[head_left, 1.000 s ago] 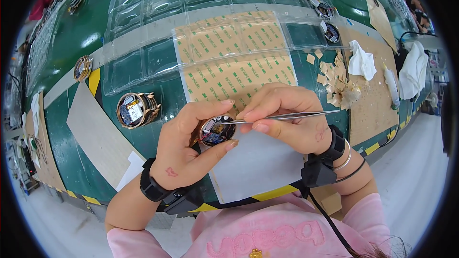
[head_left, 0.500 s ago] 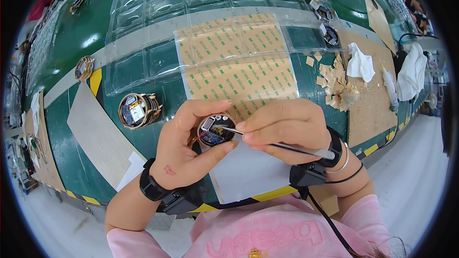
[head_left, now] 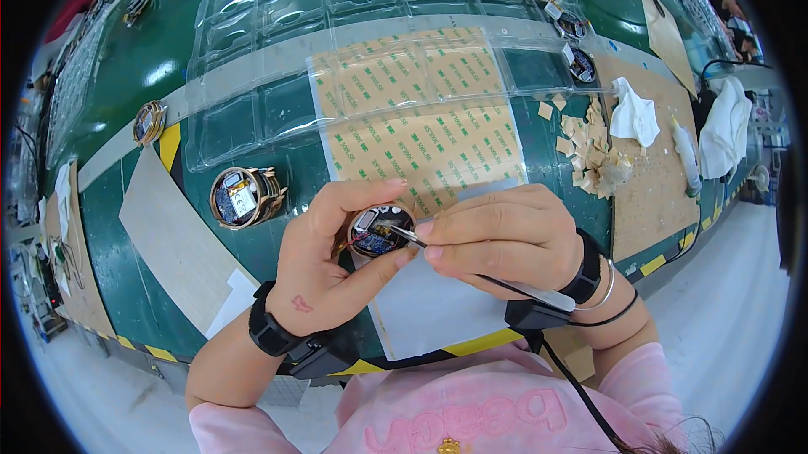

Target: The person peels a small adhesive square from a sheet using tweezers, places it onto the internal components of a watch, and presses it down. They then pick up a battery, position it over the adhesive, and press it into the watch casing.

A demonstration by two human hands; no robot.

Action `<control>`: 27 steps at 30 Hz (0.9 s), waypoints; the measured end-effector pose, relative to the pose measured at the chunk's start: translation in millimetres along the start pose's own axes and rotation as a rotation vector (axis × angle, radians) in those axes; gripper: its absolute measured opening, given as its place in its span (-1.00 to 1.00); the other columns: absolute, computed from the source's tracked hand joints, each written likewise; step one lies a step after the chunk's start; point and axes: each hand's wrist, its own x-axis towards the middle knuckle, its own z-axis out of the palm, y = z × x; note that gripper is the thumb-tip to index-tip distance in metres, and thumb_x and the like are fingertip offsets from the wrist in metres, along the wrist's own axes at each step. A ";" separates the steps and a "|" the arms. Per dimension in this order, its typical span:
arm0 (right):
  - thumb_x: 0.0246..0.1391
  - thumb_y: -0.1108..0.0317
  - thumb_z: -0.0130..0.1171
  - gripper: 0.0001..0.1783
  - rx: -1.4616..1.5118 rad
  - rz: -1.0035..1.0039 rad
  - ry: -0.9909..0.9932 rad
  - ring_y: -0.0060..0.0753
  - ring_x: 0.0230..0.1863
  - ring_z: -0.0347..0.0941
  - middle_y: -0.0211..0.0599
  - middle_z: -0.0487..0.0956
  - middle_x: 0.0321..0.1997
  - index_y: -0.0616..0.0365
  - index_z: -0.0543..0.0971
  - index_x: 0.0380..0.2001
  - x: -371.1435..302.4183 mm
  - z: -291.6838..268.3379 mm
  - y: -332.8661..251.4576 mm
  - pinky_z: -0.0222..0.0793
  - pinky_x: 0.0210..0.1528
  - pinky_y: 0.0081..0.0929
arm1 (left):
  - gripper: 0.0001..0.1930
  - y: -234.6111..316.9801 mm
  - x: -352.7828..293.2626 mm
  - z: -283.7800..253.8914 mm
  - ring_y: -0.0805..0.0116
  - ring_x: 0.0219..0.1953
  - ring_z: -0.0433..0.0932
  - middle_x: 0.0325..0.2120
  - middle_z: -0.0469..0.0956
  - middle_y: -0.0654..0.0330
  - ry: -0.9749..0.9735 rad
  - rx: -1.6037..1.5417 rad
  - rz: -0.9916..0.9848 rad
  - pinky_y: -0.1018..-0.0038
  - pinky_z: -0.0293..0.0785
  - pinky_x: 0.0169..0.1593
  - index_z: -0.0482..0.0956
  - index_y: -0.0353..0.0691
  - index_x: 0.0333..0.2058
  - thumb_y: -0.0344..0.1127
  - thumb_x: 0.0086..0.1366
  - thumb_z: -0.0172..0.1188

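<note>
My left hand (head_left: 324,256) grips a round watch case (head_left: 374,239) by its rim, between thumb and fingers. Its open face shows a blue circuit board, a small pale rectangular part and thin red wires at the left edge. In my right hand (head_left: 509,239) is a pair of tweezers (head_left: 526,289), held like a pen, the tips down inside the case near its middle. What the tips touch is too small to make out. Left of my hands, a stack of similar gold-rimmed watch cases (head_left: 244,198) stands on the green table.
A clear plastic compartment tray (head_left: 278,109) spans the far side, with several watch modules (head_left: 581,64) at its right. Beneath lies a tan adhesive sheet (head_left: 421,143). Right are tan scraps (head_left: 589,147), a white cloth (head_left: 633,113) and a tube (head_left: 686,155). Another case stack (head_left: 149,122) stands left.
My right hand has shifted slightly, and the tweezers now slope more steeply, their tips still inside the watch case. My left hand holds the case in nearly the same place.
</note>
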 end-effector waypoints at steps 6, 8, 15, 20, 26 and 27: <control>-0.20 0.57 0.35 -0.74 -0.006 0.058 -0.017 -0.30 -0.36 0.61 -0.26 0.61 -0.24 0.19 0.60 -0.33 1.5 -0.7 -6.2 0.57 -0.34 -0.51 | -0.44 0.4 0.8 -1.1 0.49 -0.10 0.50 -0.15 0.47 0.17 0.062 0.077 0.022 0.59 0.42 -0.04 0.35 -0.27 0.06 -0.64 0.05 0.27; -0.18 0.57 0.33 -0.75 -0.009 0.058 -0.029 -0.29 -0.37 0.61 -0.26 0.61 -0.26 0.19 0.60 -0.33 3.1 -2.6 -7.2 0.57 -0.32 -0.50 | -0.45 -0.7 0.2 -0.7 0.48 -0.10 0.50 -0.14 0.47 0.17 0.063 0.087 0.027 0.59 0.42 -0.04 0.35 -0.27 0.05 -0.64 0.05 0.28; -0.15 0.58 0.23 -0.74 -0.021 0.110 0.019 -0.37 -0.56 0.45 -0.35 0.47 -0.50 0.23 0.59 -0.28 7.1 -6.9 -5.8 0.48 -0.41 -0.48 | -0.46 -2.8 0.3 4.6 0.46 -0.15 0.54 -0.17 0.50 0.16 0.092 0.184 0.066 0.61 0.44 -0.09 0.39 -0.27 0.02 -0.59 0.03 0.32; -0.22 0.58 0.27 -0.66 -0.214 0.201 -0.055 -0.37 -0.61 0.36 -0.36 0.40 -0.57 0.24 0.59 -0.24 11.7 8.5 -15.8 0.35 -0.54 -0.47 | -0.46 -1.2 -0.2 5.3 0.47 -0.19 0.53 -0.20 0.51 0.16 0.063 0.302 0.041 0.60 0.44 -0.13 0.39 -0.27 0.02 -0.57 0.01 0.33; -0.26 0.55 0.31 -0.62 -0.288 0.138 0.034 -0.34 -0.62 0.35 -0.35 0.38 -0.61 0.23 0.59 -0.23 6.0 23.6 -12.5 0.26 -0.59 -0.44 | -0.47 -3.5 1.3 7.5 0.35 -0.28 0.60 -0.26 0.56 0.13 0.098 0.389 0.088 0.56 0.48 -0.24 0.43 -0.23 -0.01 -0.50 -0.02 0.36; -0.26 0.55 0.32 -0.62 -0.300 0.137 0.057 -0.34 -0.63 0.35 -0.35 0.38 -0.61 0.23 0.59 -0.24 6.4 24.9 -13.1 0.27 -0.59 -0.45 | -0.47 -3.3 0.9 7.6 0.35 -0.28 0.60 -0.26 0.56 0.13 0.099 0.390 0.088 0.56 0.48 -0.24 0.43 -0.23 -0.01 -0.50 -0.02 0.36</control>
